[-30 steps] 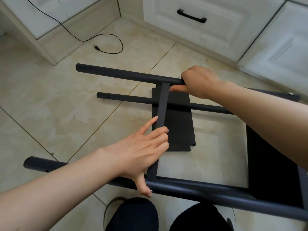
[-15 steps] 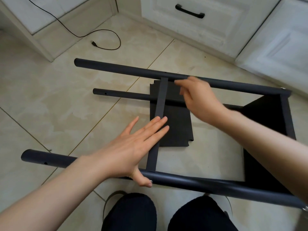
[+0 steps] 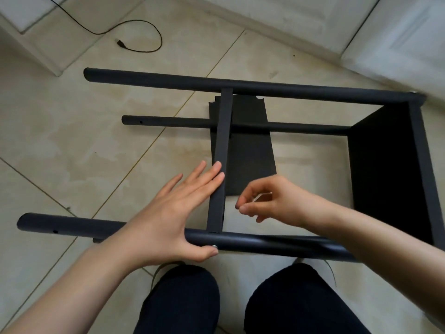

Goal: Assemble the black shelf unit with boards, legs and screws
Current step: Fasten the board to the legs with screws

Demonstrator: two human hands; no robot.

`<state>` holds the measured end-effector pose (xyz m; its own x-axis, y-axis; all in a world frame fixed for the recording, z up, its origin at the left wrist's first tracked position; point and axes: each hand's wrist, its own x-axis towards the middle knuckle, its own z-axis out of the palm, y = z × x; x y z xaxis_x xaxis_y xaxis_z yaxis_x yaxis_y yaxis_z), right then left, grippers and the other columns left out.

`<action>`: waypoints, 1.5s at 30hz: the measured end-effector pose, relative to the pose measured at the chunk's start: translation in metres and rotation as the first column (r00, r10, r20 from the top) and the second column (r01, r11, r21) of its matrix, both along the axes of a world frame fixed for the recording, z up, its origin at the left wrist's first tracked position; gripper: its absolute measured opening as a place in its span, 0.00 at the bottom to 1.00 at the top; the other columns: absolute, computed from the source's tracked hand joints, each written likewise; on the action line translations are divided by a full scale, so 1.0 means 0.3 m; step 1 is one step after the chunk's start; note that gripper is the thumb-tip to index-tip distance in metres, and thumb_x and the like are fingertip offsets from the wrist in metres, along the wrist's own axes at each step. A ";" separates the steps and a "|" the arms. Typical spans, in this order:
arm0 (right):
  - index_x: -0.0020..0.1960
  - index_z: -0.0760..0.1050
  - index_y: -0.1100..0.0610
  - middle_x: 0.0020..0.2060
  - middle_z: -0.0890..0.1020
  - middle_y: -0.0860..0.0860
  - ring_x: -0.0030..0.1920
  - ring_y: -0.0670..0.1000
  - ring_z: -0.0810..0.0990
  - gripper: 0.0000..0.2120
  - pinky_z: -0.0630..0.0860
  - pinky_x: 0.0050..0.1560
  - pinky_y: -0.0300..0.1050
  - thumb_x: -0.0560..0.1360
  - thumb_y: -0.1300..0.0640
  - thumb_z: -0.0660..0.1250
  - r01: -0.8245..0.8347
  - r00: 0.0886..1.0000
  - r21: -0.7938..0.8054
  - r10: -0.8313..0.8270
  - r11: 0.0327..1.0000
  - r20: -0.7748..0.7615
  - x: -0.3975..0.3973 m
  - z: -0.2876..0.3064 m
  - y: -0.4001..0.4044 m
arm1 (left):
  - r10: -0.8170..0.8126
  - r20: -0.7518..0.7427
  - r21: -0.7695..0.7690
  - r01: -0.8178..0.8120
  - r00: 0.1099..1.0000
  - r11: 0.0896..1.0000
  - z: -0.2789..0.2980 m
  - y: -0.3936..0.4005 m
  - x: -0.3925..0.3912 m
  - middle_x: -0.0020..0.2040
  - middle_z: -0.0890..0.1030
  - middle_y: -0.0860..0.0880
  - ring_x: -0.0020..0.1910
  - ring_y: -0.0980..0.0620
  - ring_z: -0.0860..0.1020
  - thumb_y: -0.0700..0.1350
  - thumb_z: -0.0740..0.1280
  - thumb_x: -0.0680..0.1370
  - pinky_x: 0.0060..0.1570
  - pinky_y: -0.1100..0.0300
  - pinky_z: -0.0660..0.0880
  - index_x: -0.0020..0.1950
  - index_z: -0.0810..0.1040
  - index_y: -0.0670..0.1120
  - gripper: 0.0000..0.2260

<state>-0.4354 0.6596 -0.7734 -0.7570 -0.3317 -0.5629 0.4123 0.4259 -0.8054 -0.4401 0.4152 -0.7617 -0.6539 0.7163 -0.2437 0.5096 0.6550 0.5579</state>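
Low centre of frame: left hand (image 3: 168, 213) flat, fingers straight, steadying upright board (image 3: 222, 160) between legs — thumb under near leg (image 3: 252, 243). Right hand (image 3: 269, 201) pinches small, screw-like thing. Keep board square, holes aligned, before driving.

Pretty bright, even daylight, soft shadows on the floor tiles (image 3: 72, 145). Wide-angle bend toward the edges, and the white cabinet (image 3: 397, 39) beyond the tiles is motion-smeared.

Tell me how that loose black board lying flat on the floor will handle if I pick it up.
The black board looks thin and flat, so probably light and slightly flexible. It lies flush on the tile floor, so lifting an edge may be fiddly.
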 end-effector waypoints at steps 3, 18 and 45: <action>0.44 0.83 0.57 0.36 0.84 0.55 0.35 0.47 0.83 0.02 0.79 0.38 0.36 0.75 0.60 0.72 0.037 0.990 -0.070 -0.027 0.997 0.135 0.001 -0.020 -0.007 | -0.008 -0.053 0.001 0.008 0.999 1.000 -0.008 0.002 0.008 0.82 0.41 0.62 0.81 0.60 0.42 0.67 0.67 0.69 0.80 0.54 0.46 0.83 0.46 0.55 0.49; 0.38 0.82 0.56 0.38 0.85 0.54 0.37 0.47 0.83 0.10 0.80 0.41 0.38 0.77 0.63 0.68 0.139 0.882 -0.334 0.037 0.932 0.469 -0.008 -0.057 -0.072 | -0.005 -0.060 0.041 0.007 0.998 0.999 -0.020 -0.004 0.020 0.82 0.44 0.64 0.80 0.60 0.52 0.68 0.66 0.65 0.72 0.55 0.62 0.83 0.49 0.55 0.51; 0.50 0.80 0.59 0.35 0.74 0.45 0.32 0.41 0.70 0.20 0.65 0.34 0.36 0.76 0.41 0.67 -0.346 0.903 0.146 0.371 0.927 -0.215 0.069 0.021 -0.101 | 0.182 -0.308 0.032 -0.181 0.934 0.983 0.027 -0.024 0.103 0.59 0.83 0.53 0.37 0.50 0.82 0.68 0.64 0.71 0.34 0.55 0.78 0.73 0.76 0.47 0.37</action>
<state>-0.4146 0.6295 -0.7672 -0.7118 -0.5563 -0.4288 0.0205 0.5937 -0.8044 -0.4093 0.4080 -0.7537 -0.8156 0.5785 -0.0073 0.5294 0.7513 0.3941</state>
